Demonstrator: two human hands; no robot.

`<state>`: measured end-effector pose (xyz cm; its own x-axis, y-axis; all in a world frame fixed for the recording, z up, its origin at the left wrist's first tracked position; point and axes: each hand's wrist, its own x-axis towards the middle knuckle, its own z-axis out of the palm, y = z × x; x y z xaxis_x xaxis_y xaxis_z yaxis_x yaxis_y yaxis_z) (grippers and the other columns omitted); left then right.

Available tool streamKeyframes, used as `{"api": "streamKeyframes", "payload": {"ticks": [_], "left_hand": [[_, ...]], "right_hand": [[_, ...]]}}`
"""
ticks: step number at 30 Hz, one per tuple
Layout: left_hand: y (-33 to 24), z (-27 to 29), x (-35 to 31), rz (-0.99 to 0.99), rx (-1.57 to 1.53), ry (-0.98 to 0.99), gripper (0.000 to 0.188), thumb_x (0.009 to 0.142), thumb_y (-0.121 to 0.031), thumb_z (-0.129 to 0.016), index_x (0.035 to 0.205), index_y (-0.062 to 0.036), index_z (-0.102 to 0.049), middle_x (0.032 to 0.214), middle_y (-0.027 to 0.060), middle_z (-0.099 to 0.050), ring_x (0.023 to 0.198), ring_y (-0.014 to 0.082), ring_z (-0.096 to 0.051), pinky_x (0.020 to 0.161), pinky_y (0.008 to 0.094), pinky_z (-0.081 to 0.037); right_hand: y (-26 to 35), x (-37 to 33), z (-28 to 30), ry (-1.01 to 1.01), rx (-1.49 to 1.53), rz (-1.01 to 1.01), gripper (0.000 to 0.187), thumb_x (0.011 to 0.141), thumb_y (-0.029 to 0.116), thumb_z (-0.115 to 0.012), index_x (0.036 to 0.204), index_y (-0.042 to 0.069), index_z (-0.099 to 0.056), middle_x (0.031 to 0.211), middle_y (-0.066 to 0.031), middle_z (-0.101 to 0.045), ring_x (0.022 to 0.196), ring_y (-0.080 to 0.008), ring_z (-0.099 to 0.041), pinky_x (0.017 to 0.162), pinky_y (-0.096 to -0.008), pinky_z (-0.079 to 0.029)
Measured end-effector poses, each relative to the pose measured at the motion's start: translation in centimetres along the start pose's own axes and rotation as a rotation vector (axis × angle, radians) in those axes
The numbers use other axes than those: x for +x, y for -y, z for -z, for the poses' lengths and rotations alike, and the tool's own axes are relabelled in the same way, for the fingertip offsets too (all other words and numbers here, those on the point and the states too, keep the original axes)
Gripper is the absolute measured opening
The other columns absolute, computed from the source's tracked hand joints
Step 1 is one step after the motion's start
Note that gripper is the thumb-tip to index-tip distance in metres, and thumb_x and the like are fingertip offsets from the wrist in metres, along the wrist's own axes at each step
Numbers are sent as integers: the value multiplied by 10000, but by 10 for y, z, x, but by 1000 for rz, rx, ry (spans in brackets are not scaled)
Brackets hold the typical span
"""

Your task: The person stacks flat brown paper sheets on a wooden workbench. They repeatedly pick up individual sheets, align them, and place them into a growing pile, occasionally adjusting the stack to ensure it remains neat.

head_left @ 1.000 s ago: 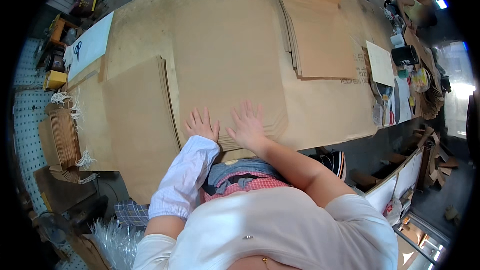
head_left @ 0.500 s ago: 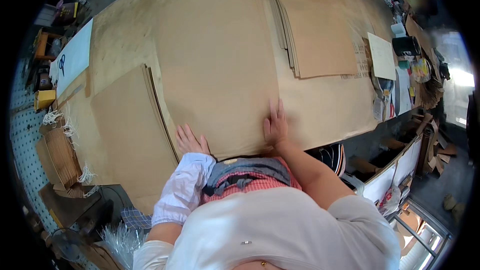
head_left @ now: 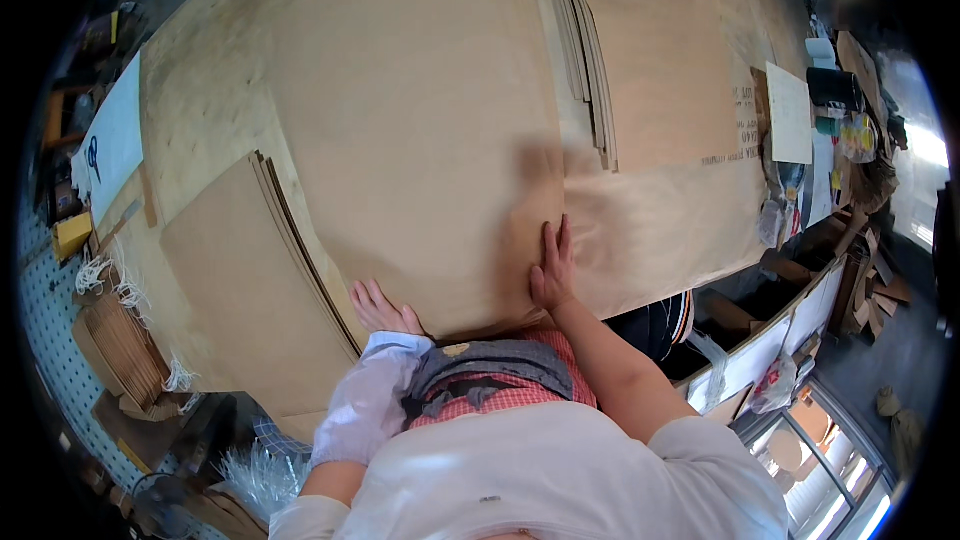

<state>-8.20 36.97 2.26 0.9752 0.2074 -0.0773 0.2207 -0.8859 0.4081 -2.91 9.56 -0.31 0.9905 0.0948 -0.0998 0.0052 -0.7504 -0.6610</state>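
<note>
I see both hands, left hand [head_left: 383,308] and right hand [head_left: 552,270], flat and open, gripping nothing, on the large brown cardboard sheet [head_left: 420,140] lying on the worktop [head_left: 200,90]; it looks light, stiff, best taken at edges.

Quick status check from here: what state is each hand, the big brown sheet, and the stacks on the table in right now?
Left hand: open, flat on the sheet's near left corner.
Right hand: open, fingers together, pressed along the sheet's right edge.
Large brown sheet: lying flat on the table.
Left stack of sheets: flat, edges fanned.
Right stack of sheets: flat, layered edges showing.
White paper: lying flat.
</note>
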Motion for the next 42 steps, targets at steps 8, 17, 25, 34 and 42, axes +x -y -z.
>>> {"api": "streamKeyframes", "payload": {"ticks": [8, 17, 25, 34, 42], "left_hand": [[7, -18, -8, -30, 29, -87, 649, 758, -356, -325, 1255, 52, -230, 1283, 275, -215, 1177, 440, -199, 955, 508, -175], [-2, 8, -8, 1, 115, 1, 642, 759, -305, -448, 1263, 23, -226, 1280, 268, -221, 1178, 437, -200, 961, 486, -200], [47, 54, 57, 614, -830, 302, 678, 648, -188, -714, 1174, 21, -340, 1048, 166, -507, 1006, 265, -480, 834, 373, -396], [82, 32, 111, 561, -727, 373, 732, 618, -344, -732, 1151, 30, -398, 1051, 149, -526, 963, 253, -513, 840, 353, -402], [92, 10, 98, 382, -839, 321, 720, 557, -136, -781, 1132, 9, -372, 1008, 124, -534, 933, 230, -520, 804, 336, -422]], "right_hand": [[-10, -5, -5, -25, -23, 33, 700, 673, 226, -454, 1301, 46, -202, 1318, -301, -98, 1185, -460, -198, 952, -470, -247], [6, -8, 21, -62, -125, 75, 702, 680, 228, -517, 1286, 33, -220, 1292, -300, -175, 1145, -446, -274, 932, -449, -290], [30, 23, 58, 159, -185, -282, 743, 687, 340, -562, 1230, -63, -253, 1215, -289, -316, 1138, -369, -341, 914, -382, -341], [19, 127, 34, 267, -65, -426, 958, 559, 467, -680, 1216, -72, -238, 1158, -251, -381, 1084, -341, -392, 903, -359, -354], [46, 99, 42, 225, -187, -322, 1021, 502, 499, -709, 1212, -66, -240, 1147, -210, -371, 1090, -321, -360, 918, -363, -320]]}}
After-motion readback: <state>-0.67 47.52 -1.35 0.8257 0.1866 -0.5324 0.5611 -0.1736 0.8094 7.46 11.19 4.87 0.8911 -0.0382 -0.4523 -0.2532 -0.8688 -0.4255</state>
